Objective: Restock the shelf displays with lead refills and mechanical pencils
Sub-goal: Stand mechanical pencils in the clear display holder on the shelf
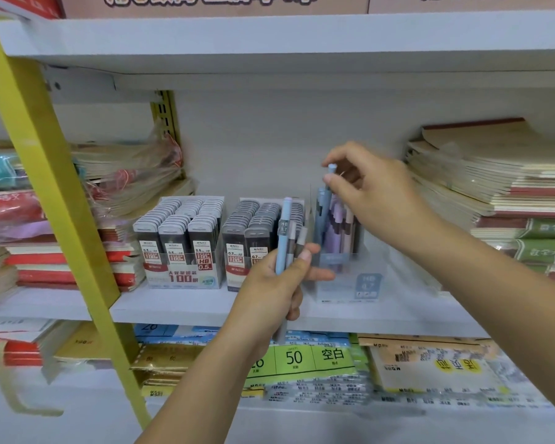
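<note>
Up front, the left hand is closed around a small bundle of pencils, one blue and a couple of grey-brown ones, held upright with their tips poking out below the fist past the front edge of the white shelf. At about two o'clock from it, the right hand pinches the top of a single blue pencil between thumb and forefinger, its lower end down among the others standing in the clear pencil box. That box sits on the shelf just right of centre, packed with blue, lilac and pink barrels.

At nine o'clock from the pencil box stand two trays of lead refills: the left tray, marked 0.5, and the right tray, marked 0.7, partly hidden behind the left hand's bundle. Both look full, row on row, side by side and close to the shelf's front lip.

Behind the trays and box, the shelf runs bare to the back wall, and there is free height up to the upper shelf at twelve o'clock. Sideways, room is tighter: stacked notebooks crowd in at three o'clock, near the right forearm, and wrapped notebooks lean in at nine o'clock. A yellow post slants across the left side.
</note>
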`<state>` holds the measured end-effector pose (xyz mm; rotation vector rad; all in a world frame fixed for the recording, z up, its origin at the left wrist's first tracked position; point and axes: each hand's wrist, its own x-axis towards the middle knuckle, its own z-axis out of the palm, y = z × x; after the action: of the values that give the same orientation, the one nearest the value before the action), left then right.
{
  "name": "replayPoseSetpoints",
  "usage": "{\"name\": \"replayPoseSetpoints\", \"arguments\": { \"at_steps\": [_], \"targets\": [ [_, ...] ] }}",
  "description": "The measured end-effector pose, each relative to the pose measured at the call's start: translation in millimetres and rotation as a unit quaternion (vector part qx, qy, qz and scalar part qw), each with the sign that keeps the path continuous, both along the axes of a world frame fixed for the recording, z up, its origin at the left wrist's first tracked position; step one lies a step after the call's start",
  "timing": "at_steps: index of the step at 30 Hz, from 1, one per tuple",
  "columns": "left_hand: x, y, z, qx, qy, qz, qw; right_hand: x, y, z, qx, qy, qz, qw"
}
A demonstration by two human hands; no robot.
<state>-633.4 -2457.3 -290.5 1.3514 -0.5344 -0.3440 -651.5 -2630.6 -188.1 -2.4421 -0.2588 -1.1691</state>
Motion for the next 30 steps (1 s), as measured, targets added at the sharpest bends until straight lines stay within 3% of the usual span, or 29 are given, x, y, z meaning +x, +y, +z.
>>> {"name": "replayPoseSetpoints", "arguments": {
  "at_steps": [14,18,23,27,30],
  "targets": [
    [2.6,-2.8,-5.9,0.009,0.017,0.012,1.000,15.4,-8.0,-15.6,-0.026,0.064,-0.020,0.997],
    [3.5,-2.1,-5.5,-0.005,0.033,0.010,0.999,22.0,-10.9,-11.7,-0.087,0.066,-0.081,0.991],
    [3.7,5.1,-1.4,-0.054,0.046,-0.043,0.997,21.2,-13.0,-11.5,-0.092,0.138,-0.126,0.978],
    [0.2,9.7,2.1,-0.037,0.007,-0.070,0.997,-7.5,-1.0,-15.5,-0.059,0.035,-0.055,0.996],
    [-3.5,9.2,5.0,-0.032,-0.004,-0.086,0.996,-30.9,17.0,-27.2,0.076,0.138,0.066,0.985]
  ]
}}
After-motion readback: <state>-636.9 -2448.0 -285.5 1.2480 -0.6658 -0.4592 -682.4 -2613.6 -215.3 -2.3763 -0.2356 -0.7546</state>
